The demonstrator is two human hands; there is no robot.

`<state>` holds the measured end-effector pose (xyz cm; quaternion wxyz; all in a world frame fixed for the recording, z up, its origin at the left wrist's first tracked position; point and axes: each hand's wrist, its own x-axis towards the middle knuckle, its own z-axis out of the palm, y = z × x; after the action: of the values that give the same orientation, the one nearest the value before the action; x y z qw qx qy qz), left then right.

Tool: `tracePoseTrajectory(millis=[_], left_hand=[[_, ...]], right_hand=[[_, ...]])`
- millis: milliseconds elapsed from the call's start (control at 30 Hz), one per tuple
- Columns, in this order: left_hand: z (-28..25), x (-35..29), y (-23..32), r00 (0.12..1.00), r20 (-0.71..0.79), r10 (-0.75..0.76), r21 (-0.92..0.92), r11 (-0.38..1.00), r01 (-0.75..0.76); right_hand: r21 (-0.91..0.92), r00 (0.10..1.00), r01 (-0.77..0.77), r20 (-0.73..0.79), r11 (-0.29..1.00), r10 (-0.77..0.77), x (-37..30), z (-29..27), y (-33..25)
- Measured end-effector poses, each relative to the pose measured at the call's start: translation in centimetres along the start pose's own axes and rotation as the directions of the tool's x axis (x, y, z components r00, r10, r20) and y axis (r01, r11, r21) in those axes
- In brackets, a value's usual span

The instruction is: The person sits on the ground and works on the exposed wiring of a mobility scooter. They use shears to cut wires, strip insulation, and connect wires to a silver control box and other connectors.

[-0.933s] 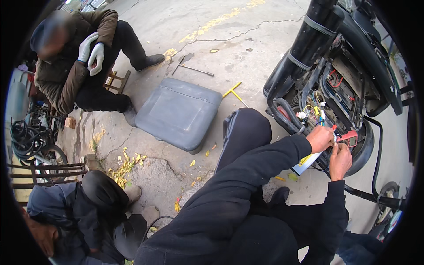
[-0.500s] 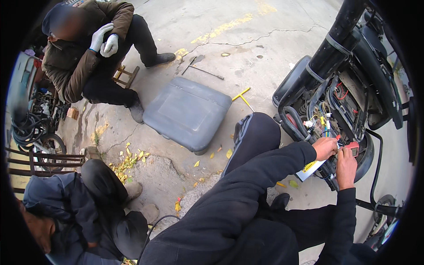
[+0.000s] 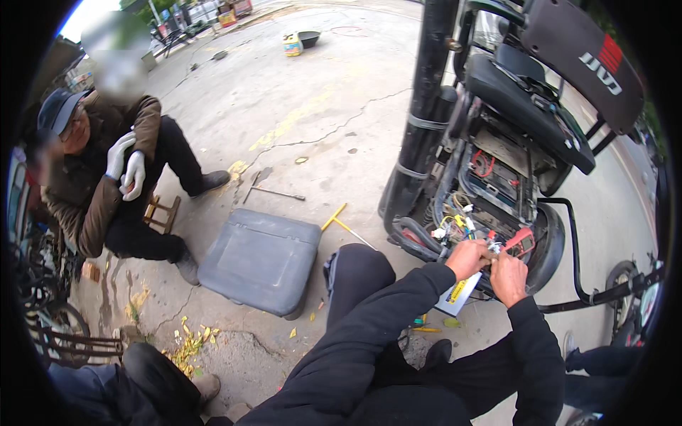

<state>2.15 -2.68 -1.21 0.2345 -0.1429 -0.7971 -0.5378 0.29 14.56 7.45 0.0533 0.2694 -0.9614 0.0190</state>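
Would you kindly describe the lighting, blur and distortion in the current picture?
In the head view: soft daylight, no hard shadows; washed-out white sky; smeared blur by the seated person in a brown jacket; black fisheye rim; grey plastic case clear; details between bare left hand and bare right hand unreadable.

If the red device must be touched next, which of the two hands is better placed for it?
Probably the right hand: it is just below the red device in this view, while the left hand lies farther left.
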Motion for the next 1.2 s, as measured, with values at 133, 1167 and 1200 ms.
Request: tracePoseTrajectory(millis=[133,1167,1200], left_hand=[[-0.4,0.5,0.9,0.982,0.117,-0.15,0.002,0.989,0.151],[-3.9,0.5,-3.6,0.391,0.22,-0.894,-0.325,0.31,0.893],[-4.0,0.4,-3.6,0.42,0.225,-0.879,-0.332,0.336,0.881]], right_hand=[[0.614,0.616,-0.785,0.76,0.08,0.209,1.2,-1.7,1.0],[0.21,0.199,-0.977,0.821,0.042,0.536,-66.2,29.0,-9.4],[0.195,0.178,-0.981,0.841,0.022,0.51,-65.7,29.6,-9.5]])
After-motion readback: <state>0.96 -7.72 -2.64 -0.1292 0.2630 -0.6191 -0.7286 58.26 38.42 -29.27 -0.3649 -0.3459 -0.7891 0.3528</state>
